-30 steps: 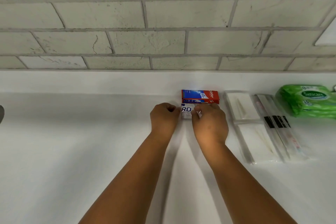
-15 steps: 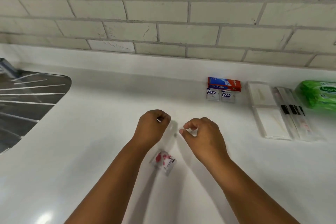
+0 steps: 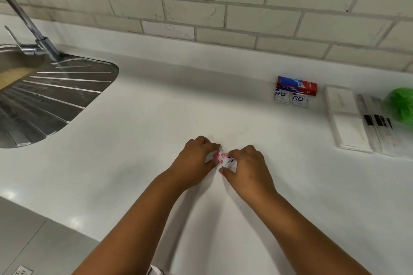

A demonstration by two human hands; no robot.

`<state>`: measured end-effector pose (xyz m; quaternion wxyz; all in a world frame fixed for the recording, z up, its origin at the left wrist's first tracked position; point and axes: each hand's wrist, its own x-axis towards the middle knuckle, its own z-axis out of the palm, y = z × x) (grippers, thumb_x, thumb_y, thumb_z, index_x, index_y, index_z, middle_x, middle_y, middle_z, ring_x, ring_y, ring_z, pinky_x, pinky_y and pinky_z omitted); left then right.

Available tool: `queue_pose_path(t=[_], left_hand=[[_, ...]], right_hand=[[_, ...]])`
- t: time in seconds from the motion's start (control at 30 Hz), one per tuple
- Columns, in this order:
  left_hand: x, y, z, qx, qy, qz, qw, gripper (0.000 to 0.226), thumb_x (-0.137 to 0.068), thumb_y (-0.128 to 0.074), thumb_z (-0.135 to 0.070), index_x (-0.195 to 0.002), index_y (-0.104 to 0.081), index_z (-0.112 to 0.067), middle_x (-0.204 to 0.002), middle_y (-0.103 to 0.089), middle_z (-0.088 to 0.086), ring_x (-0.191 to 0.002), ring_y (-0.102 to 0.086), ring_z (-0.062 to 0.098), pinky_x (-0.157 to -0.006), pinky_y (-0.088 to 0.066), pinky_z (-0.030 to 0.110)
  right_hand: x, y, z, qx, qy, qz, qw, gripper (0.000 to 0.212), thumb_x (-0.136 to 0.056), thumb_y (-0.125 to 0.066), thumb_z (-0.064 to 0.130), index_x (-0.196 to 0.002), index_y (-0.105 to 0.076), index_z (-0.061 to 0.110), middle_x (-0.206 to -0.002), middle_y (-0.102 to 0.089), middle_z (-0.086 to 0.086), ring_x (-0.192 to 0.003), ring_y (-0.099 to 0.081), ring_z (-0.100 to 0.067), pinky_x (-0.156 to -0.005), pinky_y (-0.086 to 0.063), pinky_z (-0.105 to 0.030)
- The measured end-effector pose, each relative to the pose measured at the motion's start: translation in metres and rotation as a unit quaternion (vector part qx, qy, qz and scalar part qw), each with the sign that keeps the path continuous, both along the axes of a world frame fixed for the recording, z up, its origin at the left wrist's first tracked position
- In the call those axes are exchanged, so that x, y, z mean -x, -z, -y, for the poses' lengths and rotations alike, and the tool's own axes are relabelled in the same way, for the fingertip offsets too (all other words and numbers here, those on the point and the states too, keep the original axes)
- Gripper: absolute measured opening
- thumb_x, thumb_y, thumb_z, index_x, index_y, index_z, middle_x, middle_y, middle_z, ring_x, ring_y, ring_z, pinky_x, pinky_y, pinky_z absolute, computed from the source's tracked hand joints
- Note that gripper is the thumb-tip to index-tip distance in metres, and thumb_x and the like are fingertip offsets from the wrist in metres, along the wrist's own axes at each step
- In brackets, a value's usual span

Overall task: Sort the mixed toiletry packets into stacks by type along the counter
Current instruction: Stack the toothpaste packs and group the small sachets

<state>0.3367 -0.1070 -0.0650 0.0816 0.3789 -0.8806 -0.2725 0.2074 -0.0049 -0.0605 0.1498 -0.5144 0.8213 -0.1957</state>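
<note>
- A white counter [image 3: 138, 131] is backed by a pale brick wall [image 3: 223, 11]; a steel draining board [image 3: 51, 96] lies far left of the hands.
- A small white packet with pink print [image 3: 224, 158] is pinched between the left hand [image 3: 196, 159] and the right hand [image 3: 247, 166], fingers curled on its edges.
- Up and right of the hands, two small "RD" sachets [image 3: 290, 98] are set against a red toothpaste box [image 3: 297, 85].
- Further right, flat white packets [image 3: 348, 125] and a green pack [image 3: 401, 105] are seen.
</note>
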Motion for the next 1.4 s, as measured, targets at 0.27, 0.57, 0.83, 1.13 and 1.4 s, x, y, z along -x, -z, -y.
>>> queue_pose_path(t=[0.27, 0.57, 0.83, 1.13, 1.4], left_hand=[[0.001, -0.006, -0.007, 0.061, 0.060, 0.006, 0.996, 0.037, -0.090, -0.061, -0.034, -0.127, -0.059, -0.032, -0.132, -0.050, -0.006, -0.117, -0.045, 0.018, -0.094, -0.045, 0.037], [0.018, -0.018, 0.000, -0.058, 0.016, 0.009, 0.998, 0.013, -0.086, -0.066, -0.018, -0.097, -0.072, -0.019, -0.089, -0.064, -0.005, -0.075, -0.055, 0.005, -0.059, -0.036, 0.007], [0.060, -0.032, 0.002, -0.286, -0.095, -0.179, 0.937, 0.008, -0.087, -0.068, -0.011, -0.090, -0.061, -0.009, -0.072, -0.071, 0.000, -0.062, -0.064, 0.019, -0.070, -0.056, 0.034], [0.138, -0.040, 0.004, -0.427, -0.137, -0.272, 0.851, 0.018, -0.084, -0.072, -0.012, -0.092, -0.056, -0.010, -0.087, -0.071, 0.008, -0.069, -0.068, 0.019, -0.070, -0.057, 0.028], [0.208, -0.025, 0.030, -0.304, -0.136, -0.239, 0.912, 0.013, -0.088, -0.066, -0.022, -0.098, -0.064, -0.015, -0.094, -0.068, 0.002, -0.086, -0.065, 0.019, -0.076, -0.056, 0.030]], right_hand=[[0.000, -0.002, -0.008, 0.011, -0.012, 0.028, 0.999, 0.042, -0.082, -0.068, 0.036, -0.122, -0.056, 0.030, -0.114, -0.051, 0.001, -0.112, -0.046, -0.022, -0.093, -0.044, -0.035], [0.019, -0.001, -0.015, 0.035, 0.004, 0.112, 0.993, 0.040, -0.079, -0.073, 0.024, -0.117, -0.059, 0.029, -0.110, -0.050, 0.003, -0.107, -0.053, -0.017, -0.090, -0.044, -0.024], [0.051, -0.010, -0.009, 0.113, 0.203, 0.435, 0.870, 0.025, -0.083, -0.072, 0.018, -0.105, -0.063, 0.011, -0.087, -0.066, -0.007, -0.065, -0.059, -0.016, -0.060, -0.049, -0.027], [0.104, -0.026, 0.009, 0.223, 0.282, 0.460, 0.812, 0.005, -0.086, -0.069, 0.015, -0.089, -0.065, 0.013, -0.073, -0.066, -0.005, -0.056, -0.060, -0.014, -0.053, -0.045, -0.027], [0.180, -0.023, 0.032, 0.292, 0.347, 0.418, 0.787, 0.007, -0.086, -0.069, 0.010, -0.092, -0.066, 0.012, -0.080, -0.069, -0.006, -0.059, -0.061, -0.014, -0.056, -0.048, -0.027]])
